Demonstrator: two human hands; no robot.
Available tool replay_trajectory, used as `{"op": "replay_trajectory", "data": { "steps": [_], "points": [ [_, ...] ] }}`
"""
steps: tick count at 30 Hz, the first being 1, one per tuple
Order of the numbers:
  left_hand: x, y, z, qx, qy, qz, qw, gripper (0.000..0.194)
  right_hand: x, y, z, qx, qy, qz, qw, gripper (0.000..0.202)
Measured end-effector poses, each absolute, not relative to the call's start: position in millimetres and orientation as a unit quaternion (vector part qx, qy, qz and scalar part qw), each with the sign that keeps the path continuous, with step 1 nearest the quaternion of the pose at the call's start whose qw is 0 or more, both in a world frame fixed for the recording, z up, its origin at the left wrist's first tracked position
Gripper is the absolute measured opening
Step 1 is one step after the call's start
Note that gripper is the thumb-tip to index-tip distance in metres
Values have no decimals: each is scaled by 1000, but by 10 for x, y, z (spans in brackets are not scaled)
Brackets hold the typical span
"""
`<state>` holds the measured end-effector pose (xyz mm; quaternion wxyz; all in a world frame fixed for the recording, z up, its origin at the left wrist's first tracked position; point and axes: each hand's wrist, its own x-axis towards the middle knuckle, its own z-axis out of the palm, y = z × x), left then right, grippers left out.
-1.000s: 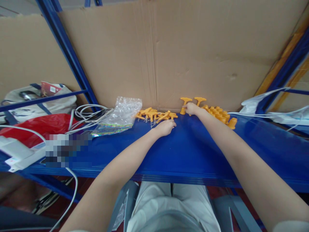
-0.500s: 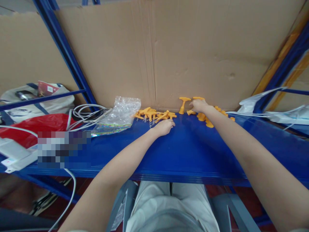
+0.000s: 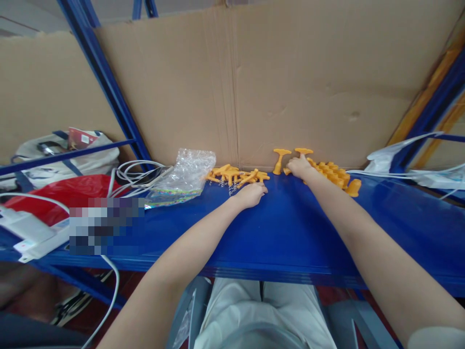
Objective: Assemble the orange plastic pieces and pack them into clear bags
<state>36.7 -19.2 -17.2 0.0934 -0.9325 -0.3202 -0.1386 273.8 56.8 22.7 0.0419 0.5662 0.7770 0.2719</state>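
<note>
Blue shelf (image 3: 261, 237): orange T-shaped piece (image 3: 279, 161) upright, narrow stem, flared foot.

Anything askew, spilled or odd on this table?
The T-handles lie jumbled by the clear bag, unlike the yellow cups in rows. A pixelated patch hides part of the table at left. No spill shows.

The T-handled plastic pieces (image 3: 228, 171) heaped at the far centre are plain yellow-orange with silvery spiral ends, and the ridged plastic cylinders (image 3: 330, 175) to their right share that yellow-orange. The metal tabletop (image 3: 276, 232) is glossy deep blue, the far cardboard panel (image 3: 308, 72) tan. At left, the clear plastic bag (image 3: 192, 167) has a multicoloured band, the crumpled plastic bundle (image 3: 80, 190) is red, and the cloth bag (image 3: 98, 160) is cream with navy strips.
</note>
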Motion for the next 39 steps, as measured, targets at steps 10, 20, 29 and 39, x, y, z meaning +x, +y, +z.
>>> {"op": "replay_trajectory", "data": {
  "steps": [10,20,29,39],
  "points": [
    [384,-237,-133,-932,-328,-120,95,28,2582,675,90,490,774,392,84,35],
    [385,-252,-119,-932,-328,-120,96,28,2501,700,42,474,787,382,94,33],
    [384,-232,-147,-931,-329,-138,85,27,2679,678,69,445,807,375,97,39],
    [390,-229,-150,-930,-332,-123,98,25,2806,594,109,467,796,373,93,38]
  ]
}}
